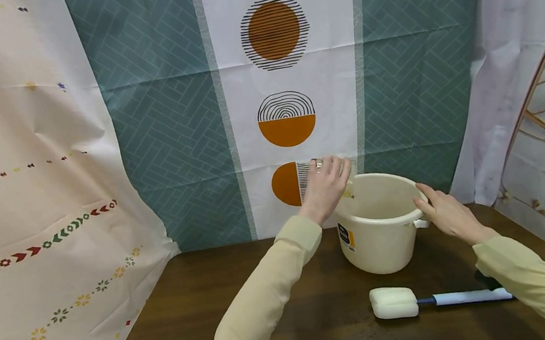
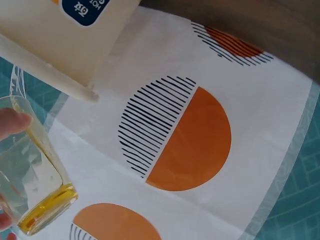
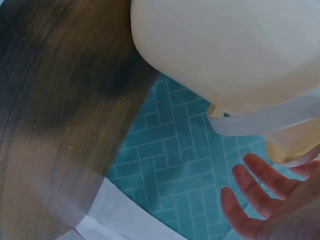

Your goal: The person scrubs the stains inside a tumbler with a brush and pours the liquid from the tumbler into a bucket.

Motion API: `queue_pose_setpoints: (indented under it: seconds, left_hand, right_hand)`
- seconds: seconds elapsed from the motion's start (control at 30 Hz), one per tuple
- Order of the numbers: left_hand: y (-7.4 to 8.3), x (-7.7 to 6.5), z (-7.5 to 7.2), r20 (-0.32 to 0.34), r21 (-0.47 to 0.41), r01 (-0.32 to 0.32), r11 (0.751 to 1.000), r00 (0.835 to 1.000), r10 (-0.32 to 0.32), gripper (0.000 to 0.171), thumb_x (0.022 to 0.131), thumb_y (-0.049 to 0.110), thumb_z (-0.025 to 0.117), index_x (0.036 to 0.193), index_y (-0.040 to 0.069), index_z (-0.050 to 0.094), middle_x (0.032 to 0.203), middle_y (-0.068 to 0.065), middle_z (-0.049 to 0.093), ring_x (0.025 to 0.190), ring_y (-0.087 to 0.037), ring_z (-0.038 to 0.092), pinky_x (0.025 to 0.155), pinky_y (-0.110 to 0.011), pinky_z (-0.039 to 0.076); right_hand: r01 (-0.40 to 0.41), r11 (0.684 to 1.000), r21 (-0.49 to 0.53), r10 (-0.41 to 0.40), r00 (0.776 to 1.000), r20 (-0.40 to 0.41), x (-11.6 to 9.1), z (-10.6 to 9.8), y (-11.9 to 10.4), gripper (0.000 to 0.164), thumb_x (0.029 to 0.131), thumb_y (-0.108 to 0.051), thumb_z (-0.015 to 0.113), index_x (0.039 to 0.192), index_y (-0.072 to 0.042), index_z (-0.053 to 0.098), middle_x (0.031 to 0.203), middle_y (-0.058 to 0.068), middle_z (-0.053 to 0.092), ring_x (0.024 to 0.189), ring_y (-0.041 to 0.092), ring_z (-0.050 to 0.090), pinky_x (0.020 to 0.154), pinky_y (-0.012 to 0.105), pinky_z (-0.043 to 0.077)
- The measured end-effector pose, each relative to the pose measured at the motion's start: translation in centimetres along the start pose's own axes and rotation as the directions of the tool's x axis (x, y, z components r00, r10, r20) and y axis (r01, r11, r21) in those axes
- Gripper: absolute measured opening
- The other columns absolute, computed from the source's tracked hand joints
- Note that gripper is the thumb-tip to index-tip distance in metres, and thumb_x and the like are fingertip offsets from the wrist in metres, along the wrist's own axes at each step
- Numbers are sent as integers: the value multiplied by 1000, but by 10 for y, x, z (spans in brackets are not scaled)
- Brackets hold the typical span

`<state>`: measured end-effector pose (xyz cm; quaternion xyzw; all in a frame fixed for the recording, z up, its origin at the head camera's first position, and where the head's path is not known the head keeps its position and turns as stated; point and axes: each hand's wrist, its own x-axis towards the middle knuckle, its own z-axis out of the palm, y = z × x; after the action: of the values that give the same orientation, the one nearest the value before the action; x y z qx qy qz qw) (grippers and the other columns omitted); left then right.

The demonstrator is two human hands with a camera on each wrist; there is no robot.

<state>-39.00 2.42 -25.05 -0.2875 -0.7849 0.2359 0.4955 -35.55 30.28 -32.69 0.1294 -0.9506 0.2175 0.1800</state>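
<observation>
My left hand (image 1: pixel 325 184) grips a clear drinking glass (image 2: pixel 42 175) at the left side of a cream plastic bucket (image 1: pixel 378 244). Yellowish liquid (image 2: pixel 50 207) lies at the bottom of the glass. The glass is tilted with its mouth towards the bucket's rim, and a clear streak (image 2: pixel 17 82) shows at the mouth. My right hand (image 1: pixel 449 216) touches the opposite side of the rim with thumb and forefinger. Its other fingers (image 3: pixel 260 192) extend loosely below, apart from the bucket wall. A label (image 1: pixel 346 238) marks the bucket's front.
A sponge brush with a white head (image 1: pixel 393 302) and a pale blue handle (image 1: pixel 472 297) lies on the dark wooden table (image 1: pixel 206 302) in front of the bucket. A dark object is partly hidden by my right sleeve. Patterned cloth (image 1: pixel 169 119) hangs right behind the table.
</observation>
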Motion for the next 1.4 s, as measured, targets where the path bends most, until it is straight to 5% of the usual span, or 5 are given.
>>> queue_pose_setpoints:
  seconds: [0.53,0.73,0.93,1.1,1.4]
  left_hand:
    - [4,-1,-6,-157,202,-194,960,961,227,40,94,1,33,128,18,44,122,-11,44,108,-26,40,85,-43,33]
    - [0,-5,-4,-163,172,-92,981,979,121,36,91,8,41,125,16,47,118,-10,47,104,-26,42,83,-41,34]
    - [-7,-11,-3,-44,-21,170,985,984,-171,54,77,30,65,125,12,47,111,-8,50,98,-26,47,77,-41,38]
    - [-14,-16,-5,119,-233,433,871,901,-417,83,63,53,73,124,5,44,105,-9,50,91,-26,48,70,-37,40]
    - [-18,-35,-4,381,-541,692,477,708,-595,79,65,55,73,114,1,43,99,-10,49,84,-25,49,70,-36,42]
  right_hand:
    - [12,1000,11,-12,1000,-4,-1,0,1,60,98,-40,28,137,5,21,119,36,39,103,50,41,74,62,34]
    - [21,1000,10,-21,1000,-11,-1,1,1,59,99,-38,29,137,6,22,119,36,39,103,50,42,74,62,34]
    - [19,1000,5,-19,1000,-10,-1,1,0,59,98,-38,29,137,6,22,118,36,40,103,49,43,74,62,35]
    - [22,1000,5,-22,1000,-11,-1,1,0,59,98,-38,29,137,7,22,119,36,40,104,50,42,74,61,35]
    - [8,1000,19,-8,1000,-1,-3,0,-2,62,98,-41,28,137,7,21,121,37,37,106,51,39,77,63,32]
